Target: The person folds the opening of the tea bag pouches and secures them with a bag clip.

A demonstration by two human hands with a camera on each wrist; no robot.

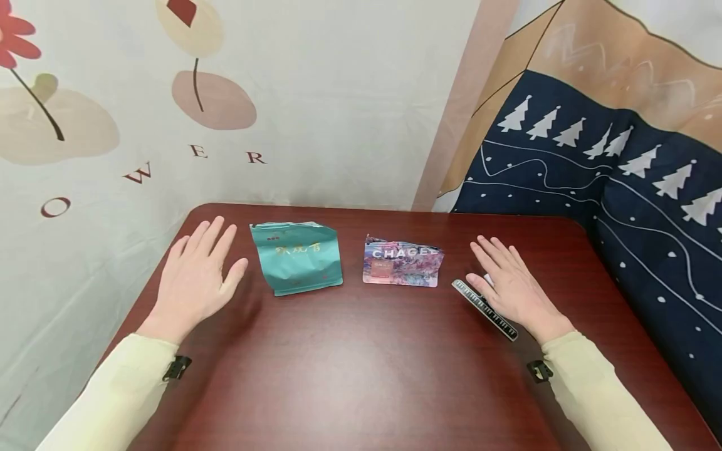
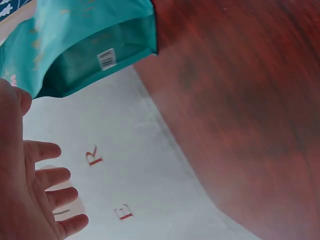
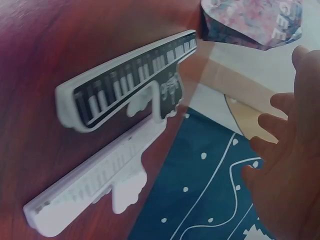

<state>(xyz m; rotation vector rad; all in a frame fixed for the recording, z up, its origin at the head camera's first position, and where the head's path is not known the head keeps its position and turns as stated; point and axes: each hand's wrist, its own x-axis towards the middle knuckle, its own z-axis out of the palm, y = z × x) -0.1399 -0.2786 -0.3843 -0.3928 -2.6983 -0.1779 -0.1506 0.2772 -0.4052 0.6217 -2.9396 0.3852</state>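
My left hand [image 1: 194, 275] hovers open over the table's left side, fingers spread, beside a teal pouch [image 1: 299, 258] that stands upright. In the left wrist view the teal pouch [image 2: 95, 35] shows a barcode label on its base. My right hand [image 1: 516, 288] is held open above a long black clip [image 1: 484, 309] printed with piano keys. The right wrist view shows that black clip [image 3: 132, 75] next to a white clip [image 3: 95, 180] of like shape; the right hand mostly hides the white one in the head view. Both hands hold nothing.
A pink and purple pouch [image 1: 403, 264] marked CHAGEE stands between the teal pouch and the black clip. Everything sits on a reddish-brown table [image 1: 350, 376]. A pale printed cloth [image 1: 338, 113] hangs behind, and a dark blue cloth [image 1: 541, 166] with white trees borders the right.
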